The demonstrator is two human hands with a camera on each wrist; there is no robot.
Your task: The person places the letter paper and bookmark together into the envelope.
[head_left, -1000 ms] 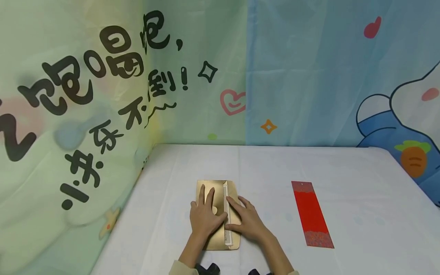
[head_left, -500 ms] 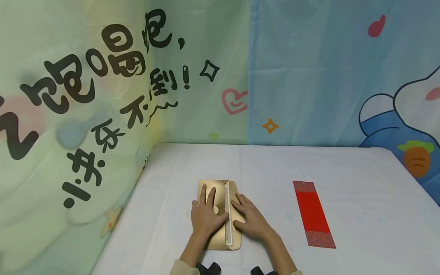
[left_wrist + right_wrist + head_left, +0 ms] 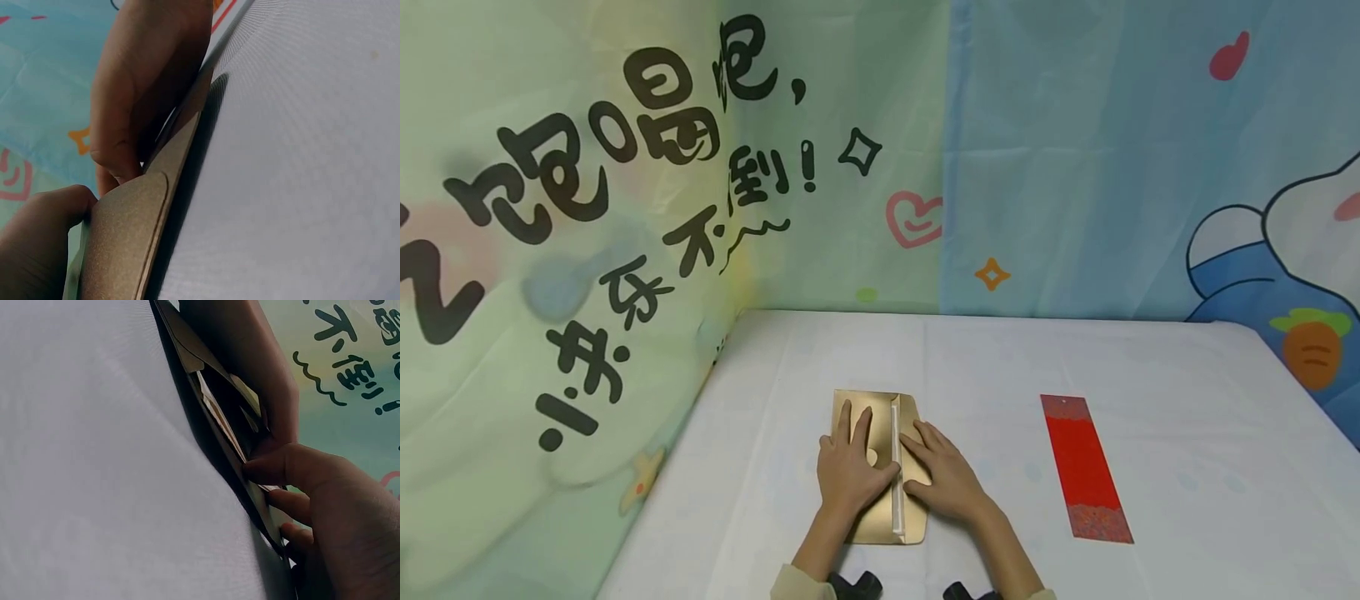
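A gold envelope lies on the white table, its opening on the right, with a thin white strip showing along it. My left hand rests on its body with fingers spread and thumb at the opening. With fingers apart, my right hand touches the flap. In the left wrist view my left thumb meets the edge of the gold paper. The right wrist view shows a pale paper edge inside the gaping envelope, with my right thumb right at the lip.
A long red envelope lies to the right on the white tabletop. Printed cloth backdrops stand along the left and back edges of the table.
The right hand has moved right, off the white strip and onto the flap, then slightly back left. The strip shows narrower now. The left hand holds its place on the envelope.
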